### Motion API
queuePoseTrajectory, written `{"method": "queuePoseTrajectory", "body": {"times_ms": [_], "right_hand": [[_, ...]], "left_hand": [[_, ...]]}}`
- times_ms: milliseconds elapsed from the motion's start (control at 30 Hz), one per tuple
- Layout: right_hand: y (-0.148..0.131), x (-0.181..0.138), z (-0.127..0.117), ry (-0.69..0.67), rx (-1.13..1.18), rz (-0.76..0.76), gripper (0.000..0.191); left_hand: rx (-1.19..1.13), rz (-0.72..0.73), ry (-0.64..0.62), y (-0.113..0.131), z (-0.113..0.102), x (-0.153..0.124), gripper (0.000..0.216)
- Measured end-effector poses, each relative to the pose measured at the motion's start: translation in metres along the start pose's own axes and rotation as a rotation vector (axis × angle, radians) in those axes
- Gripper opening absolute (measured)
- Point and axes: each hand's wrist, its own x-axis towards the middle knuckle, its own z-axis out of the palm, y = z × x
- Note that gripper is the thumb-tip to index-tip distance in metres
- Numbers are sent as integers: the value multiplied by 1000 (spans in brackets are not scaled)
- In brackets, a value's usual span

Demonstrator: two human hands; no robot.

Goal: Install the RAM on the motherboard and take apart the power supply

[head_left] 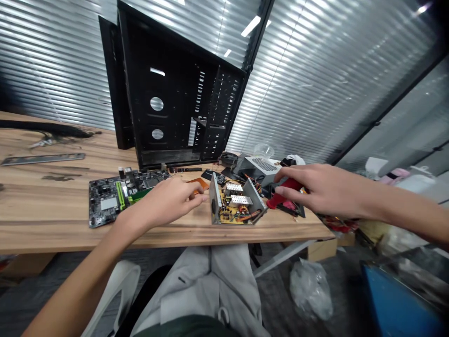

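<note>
An opened computer power supply [238,206] sits near the table's front edge, its yellow circuit board and silver heat sinks exposed. My left hand [171,199] hovers just left of it, fingers loosely bent and apart, holding nothing. To the right of the unit, my right hand [308,189] is wrapped round the thick handle of a red screwdriver [285,193], which slants down toward the unit's right wall; its shaft cannot be made out. Partly behind my left forearm lies a motherboard [107,202] with green slots. An orange piece [200,183] shows beyond my left fingers.
A large black computer case [178,93] stands upright at the back. Behind the power supply are a grey metal cover [263,168], a fan [228,159] and cables. A metal strip [44,159] and black cable bundle [45,126] lie left. A plastic bag [310,288] is on the floor.
</note>
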Motion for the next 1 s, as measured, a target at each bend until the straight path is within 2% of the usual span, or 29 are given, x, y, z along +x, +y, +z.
{"method": "queuePoseTrajectory", "body": {"times_ms": [100, 167, 233, 367, 500, 567, 633, 733, 800, 867, 1000], "right_hand": [[-4, 5, 5, -5, -104, 192, 63], [-4, 9, 9, 35, -178, 219, 65], [-2, 10, 12, 39, -155, 155, 58], [7, 7, 8, 2, 63, -43, 41], [11, 1, -3, -92, 245, -247, 29], [6, 0, -6, -142, 294, -212, 28], [-2, 2, -6, -141, 284, -90, 36], [-10, 10, -2, -20, 20, 173, 56], [-10, 14, -1, 8, -126, 256, 63], [-6, 15, -2, -53, -94, 224, 60], [5, 9, -8, -120, 84, 35, 40]], "left_hand": [[63, 39, -25, -1, 4, 0, 39], [73, 51, -28, -1, 5, 1, 38], [92, 65, -16, -1, 4, 0, 39], [111, 89, -4, -1, 3, 0, 39], [100, 84, -10, -1, 2, 1, 39], [100, 75, -9, -1, 2, 2, 38], [104, 59, 6, -3, 1, 2, 39], [93, 42, 20, -4, -1, 1, 40], [67, 53, 23, -4, -3, 0, 38], [48, 67, 29, -4, -4, -1, 38], [64, 66, 15, -3, -5, -1, 36]]}}
